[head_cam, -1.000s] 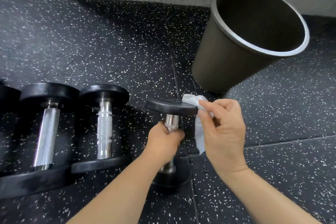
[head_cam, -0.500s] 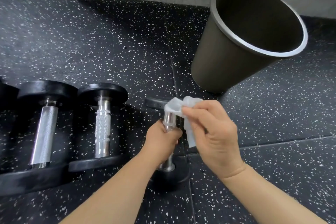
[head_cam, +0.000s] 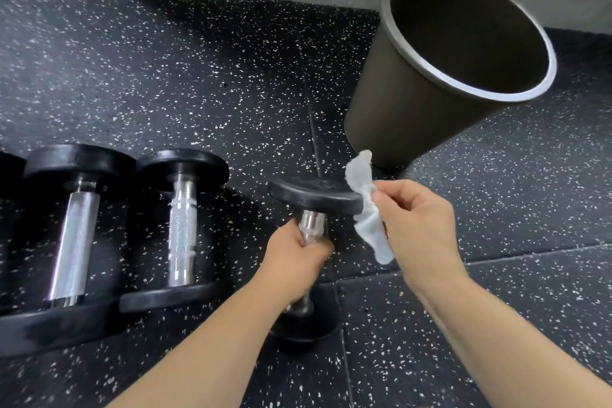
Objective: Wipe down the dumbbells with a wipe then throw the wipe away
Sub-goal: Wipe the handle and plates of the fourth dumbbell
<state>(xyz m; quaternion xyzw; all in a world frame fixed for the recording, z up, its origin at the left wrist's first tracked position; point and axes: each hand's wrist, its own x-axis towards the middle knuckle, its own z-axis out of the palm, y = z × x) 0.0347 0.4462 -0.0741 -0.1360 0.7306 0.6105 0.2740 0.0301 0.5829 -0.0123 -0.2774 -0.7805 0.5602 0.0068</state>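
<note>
Handle middle of held dumbbell (head_cam: pixel 314 197) hidden inside left hand (head_cam: pixel 294 255); lower plate partly behind left forearm (head_cam: pixel 231 325). Part of wipe (head_cam: pixel 366 209) hidden under right hand (head_cam: pixel 417 225). far-left dumbbell (head_cam: pixel 10 169) cut by left edge. Inside of bin (head_cam: pixel 397 103) too dark to tell. Left forearm, right forearm (head_cam: pixel 480 315) cut by bottom edge.

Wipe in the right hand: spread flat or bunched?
Bunched. The wipe is crumpled, pinched in the right hand, ends sticking out above and below.

Your left hand (head_cam: pixel 293 253) grips the dumbbell (head_cam: pixel 314 197) handle w/ it upright, right hand (head_cam: pixel 419 225) pinches the wipe (head_cam: pixel 367 209) vs the top plate's edge, bin (head_cam: pixel 430 76) just behind.
</note>
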